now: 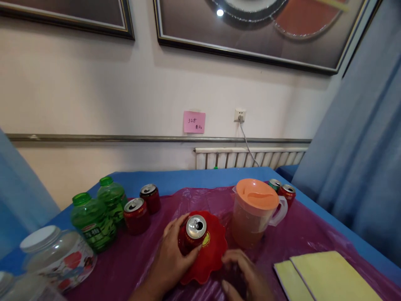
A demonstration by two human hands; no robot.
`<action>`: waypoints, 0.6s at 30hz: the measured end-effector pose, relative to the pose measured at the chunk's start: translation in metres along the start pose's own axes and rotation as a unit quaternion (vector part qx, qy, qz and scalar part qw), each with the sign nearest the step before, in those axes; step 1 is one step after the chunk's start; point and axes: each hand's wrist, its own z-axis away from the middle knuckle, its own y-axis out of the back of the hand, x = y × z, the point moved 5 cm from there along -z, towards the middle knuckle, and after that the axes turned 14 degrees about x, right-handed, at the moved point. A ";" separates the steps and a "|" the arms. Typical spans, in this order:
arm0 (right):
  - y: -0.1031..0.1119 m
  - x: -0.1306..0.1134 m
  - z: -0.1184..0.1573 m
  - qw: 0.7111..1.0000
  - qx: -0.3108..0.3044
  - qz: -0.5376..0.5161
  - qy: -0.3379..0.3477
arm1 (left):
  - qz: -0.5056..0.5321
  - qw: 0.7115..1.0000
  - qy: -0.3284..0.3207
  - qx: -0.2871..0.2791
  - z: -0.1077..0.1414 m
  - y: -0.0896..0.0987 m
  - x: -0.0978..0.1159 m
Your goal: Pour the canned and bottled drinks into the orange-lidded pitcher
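Purple plastic sheeting [122, 267] was spread over a blue table [150, 177]. One red can [194, 235], long axis near upright, was gripped between the thumb and fingers of the left hand [173, 256], over or on (not tellable) one scalloped red plate [216, 251]. Farther from it, the right hand [246, 274] was held loosely curled, seemingly unfilled, by the plate's rim. Left of the left fingers, two opened cans [137, 220], two green bottles [92, 228] and two jars [59, 261] were counted; beyond the right fingers, one orange-lidded pitcher [249, 219] and two more cans [288, 195]; rightward, two yellow pads [332, 271].

From the wearer's head, one camera looks forward and down over a close table [175, 179] toward a wall [125, 92]
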 end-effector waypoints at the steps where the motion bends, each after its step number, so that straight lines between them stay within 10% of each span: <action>1: -0.003 -0.010 -0.009 1.000 -0.011 0.013 0.024 | 0.000 1.000 -0.008 -0.002 0.000 0.000 0.001; 10: -0.048 -0.038 -0.058 0.996 0.020 0.071 -0.049 | 0.016 0.996 -0.087 0.000 -0.003 -0.007 -0.012; 18: -0.033 -0.057 -0.069 0.997 0.053 0.046 -0.021 | 0.048 0.993 -0.102 -0.046 -0.004 -0.018 -0.015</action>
